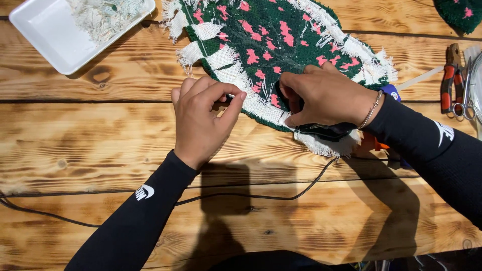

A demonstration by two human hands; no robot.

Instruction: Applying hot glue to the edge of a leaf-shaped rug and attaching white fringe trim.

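Two hands on rug (281, 45) at table (100, 145) centre: left hand (203, 120) pinching white fringe (251, 103), right hand (321, 95) pressing edge. Lower fringe folded back; upper tabs still loose.

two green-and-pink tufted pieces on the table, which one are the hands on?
The large tufted rug piece at top centre, with the frayed white backing edge: left hand and right hand both pinch its near edge. The other tufted piece lies untouched, top right corner.

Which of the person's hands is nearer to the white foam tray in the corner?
Left. The left hand lies below and right of the white foam tray; the right hand sits farther right, on the green tufted rug.
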